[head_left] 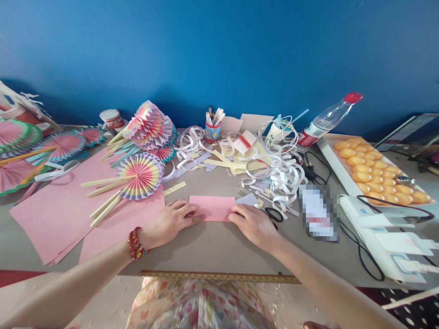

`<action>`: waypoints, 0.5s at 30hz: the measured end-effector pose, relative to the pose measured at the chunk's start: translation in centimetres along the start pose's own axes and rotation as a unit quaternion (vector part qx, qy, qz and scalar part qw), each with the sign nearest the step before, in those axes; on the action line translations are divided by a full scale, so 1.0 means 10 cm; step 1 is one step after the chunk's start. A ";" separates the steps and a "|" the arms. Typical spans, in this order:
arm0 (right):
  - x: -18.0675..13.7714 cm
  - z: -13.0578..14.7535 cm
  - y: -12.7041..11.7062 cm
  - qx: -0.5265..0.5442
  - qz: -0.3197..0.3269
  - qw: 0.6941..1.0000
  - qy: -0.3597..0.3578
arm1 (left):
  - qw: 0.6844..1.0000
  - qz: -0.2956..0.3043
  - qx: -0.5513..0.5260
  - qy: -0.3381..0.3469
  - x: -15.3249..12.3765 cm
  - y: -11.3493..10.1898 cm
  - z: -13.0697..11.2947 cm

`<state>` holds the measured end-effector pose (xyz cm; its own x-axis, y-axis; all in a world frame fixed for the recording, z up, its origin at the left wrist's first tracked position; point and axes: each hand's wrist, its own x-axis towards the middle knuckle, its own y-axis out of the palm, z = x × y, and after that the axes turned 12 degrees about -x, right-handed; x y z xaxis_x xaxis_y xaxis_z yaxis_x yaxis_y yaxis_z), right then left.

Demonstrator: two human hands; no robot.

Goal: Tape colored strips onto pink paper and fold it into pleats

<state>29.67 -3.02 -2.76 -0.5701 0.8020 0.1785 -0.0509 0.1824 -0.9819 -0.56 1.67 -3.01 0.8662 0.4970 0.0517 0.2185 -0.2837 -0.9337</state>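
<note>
A folded strip of pink paper (212, 209) lies crosswise near the front of the table. My left hand (171, 220) grips its left end, fingers pressed together on the paper. At the opposite end my right hand (252, 224) pinches the paper the same way. A bead bracelet circles my left wrist. Close beyond my right hand are black-handled scissors (274, 214), partly hidden by the hand and paper scraps. Large pink sheets (68, 205) spread to the left of my left hand, with a pleated paper fan (140, 176) resting on them.
Stacked pleated fans (149, 125) stand at the back left. White paper strips (284, 183) heap up behind my right hand, near a pen cup (213, 129) and a tilted bottle (325, 119). A power strip (384, 242) with cables and a box of yellow items (373, 171) occupy the right.
</note>
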 end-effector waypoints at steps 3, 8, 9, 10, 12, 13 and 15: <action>0.00 -0.01 -0.05 -0.008 0.007 0.999 -0.034 | 1.000 -0.017 -0.021 0.014 -0.04 -0.05 0.00; 0.02 -0.05 -0.03 -0.012 0.013 0.998 -0.063 | 0.998 -0.030 -0.062 0.015 -0.06 -0.13 -0.03; 0.02 -0.05 -0.01 -0.023 0.014 0.998 -0.065 | 0.996 -0.031 -0.078 0.013 -0.05 -0.15 -0.04; 0.03 -0.06 0.01 -0.036 0.013 0.997 -0.070 | 0.995 -0.034 -0.094 0.009 -0.05 -0.16 -0.05; 0.03 -0.07 0.05 -0.055 0.005 0.995 -0.087 | 0.991 -0.057 -0.123 -0.009 -0.04 -0.19 -0.07; 0.03 -0.07 0.06 -0.055 -0.007 0.994 -0.093 | 0.987 -0.085 -0.132 -0.025 -0.05 -0.21 -0.08; 0.03 -0.07 0.07 -0.021 -0.041 0.996 -0.076 | 0.973 -0.171 -0.147 -0.056 -0.08 -0.23 -0.13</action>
<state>30.05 -2.20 -3.32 -0.6832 0.6886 0.2430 -0.0697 0.2698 -0.9604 -1.13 0.87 -0.38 0.6691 0.6851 0.2878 0.6190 -0.2995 -0.7261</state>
